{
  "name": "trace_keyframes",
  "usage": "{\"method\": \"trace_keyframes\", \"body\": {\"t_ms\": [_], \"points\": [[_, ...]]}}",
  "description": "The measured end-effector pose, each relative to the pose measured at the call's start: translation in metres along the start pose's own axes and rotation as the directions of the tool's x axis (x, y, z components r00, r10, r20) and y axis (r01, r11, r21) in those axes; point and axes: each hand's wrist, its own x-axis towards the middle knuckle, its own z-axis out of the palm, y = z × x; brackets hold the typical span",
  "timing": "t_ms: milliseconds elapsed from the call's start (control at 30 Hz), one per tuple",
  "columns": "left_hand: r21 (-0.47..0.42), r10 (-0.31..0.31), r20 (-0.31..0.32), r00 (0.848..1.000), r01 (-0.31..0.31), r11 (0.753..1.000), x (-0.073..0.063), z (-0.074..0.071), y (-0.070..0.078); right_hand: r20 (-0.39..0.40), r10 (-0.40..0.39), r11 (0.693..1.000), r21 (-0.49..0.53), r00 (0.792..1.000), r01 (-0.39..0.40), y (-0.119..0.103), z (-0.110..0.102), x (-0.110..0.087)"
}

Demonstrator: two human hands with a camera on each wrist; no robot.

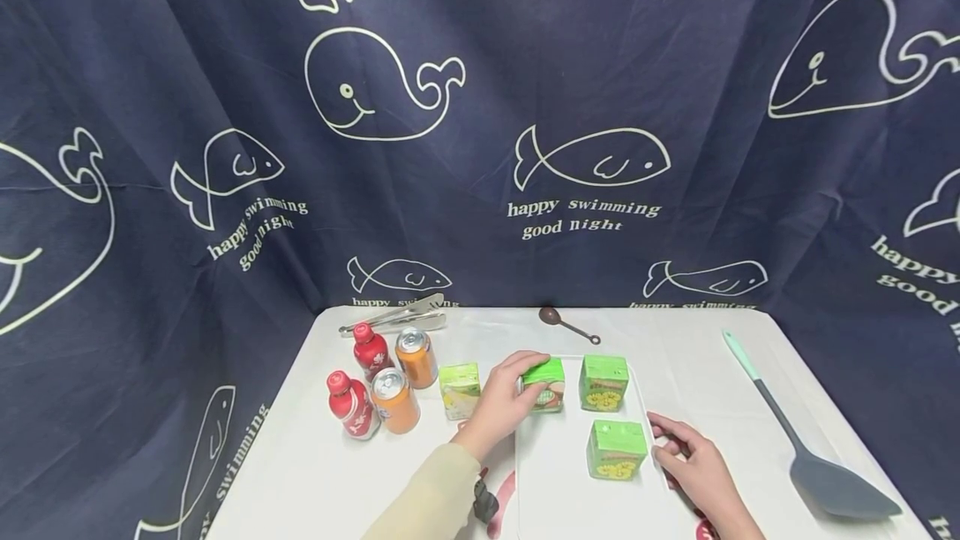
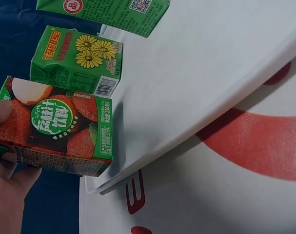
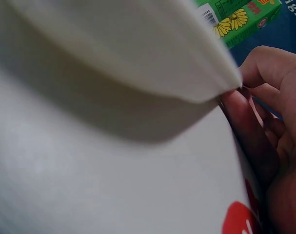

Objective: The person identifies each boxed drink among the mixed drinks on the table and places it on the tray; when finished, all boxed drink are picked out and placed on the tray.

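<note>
My left hand (image 1: pixel 504 398) grips a green litchi juice carton (image 2: pixel 65 122) at the back left of a white tray (image 1: pixel 555 473). Its thumb lies on the printed front, fingers behind, in the left wrist view. Two green drink cartons with yellow flowers are on the tray: a back carton (image 1: pixel 603 384) beside the held one, and a nearer carton (image 1: pixel 617 451) at the right. At the tray's right edge, my right hand (image 1: pixel 693 461) pinches the rim (image 3: pixel 228 80) between thumb and finger. The other right fingers are curled and partly hidden.
Left of the tray stand a yellow-green carton (image 1: pixel 460 392), two orange cans (image 1: pixel 396 401) and two red bottles (image 1: pixel 352 407). Metal tongs (image 1: pixel 397 317) and a brown spoon (image 1: pixel 566 323) lie at the back. A turner (image 1: pixel 832 482) lies right; a dark curtain (image 1: pixel 480 107) hangs behind.
</note>
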Motion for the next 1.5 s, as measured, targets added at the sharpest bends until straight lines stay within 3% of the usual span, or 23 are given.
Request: {"method": "trace_keyframes", "body": {"t_ms": [400, 667, 1033, 1333, 1500], "points": [[0.028, -0.052, 0.041, 0.998, 0.05, 0.998, 0.005, 0.006, 0.003, 0.008, 0.012, 1.0, 0.018, 1.0, -0.012, 0.001, 0.001, 0.0], [0.018, -0.053, 0.059, 0.997, 0.052, 0.998, 0.007, 0.009, 0.002, 0.006, 0.011, 1.0, 0.018, 1.0, -0.012, 0.0, 0.0, 0.001], [0.027, -0.074, 0.068, 0.995, 0.072, 0.997, 0.008, 0.01, 0.001, 0.001, 0.011, 1.0, 0.021, 1.0, -0.011, 0.001, 0.001, 0.0], [0.048, -0.124, 0.069, 0.99, 0.121, 0.991, 0.007, 0.008, 0.008, 0.003, 0.011, 1.0, 0.027, 1.0, -0.012, 0.001, 0.001, 0.0], [0.075, -0.112, 0.059, 0.992, 0.108, 0.991, 0.004, 0.007, 0.011, 0.01, 0.007, 1.0, 0.017, 1.0, -0.007, 0.0, 0.001, 0.0]]}}
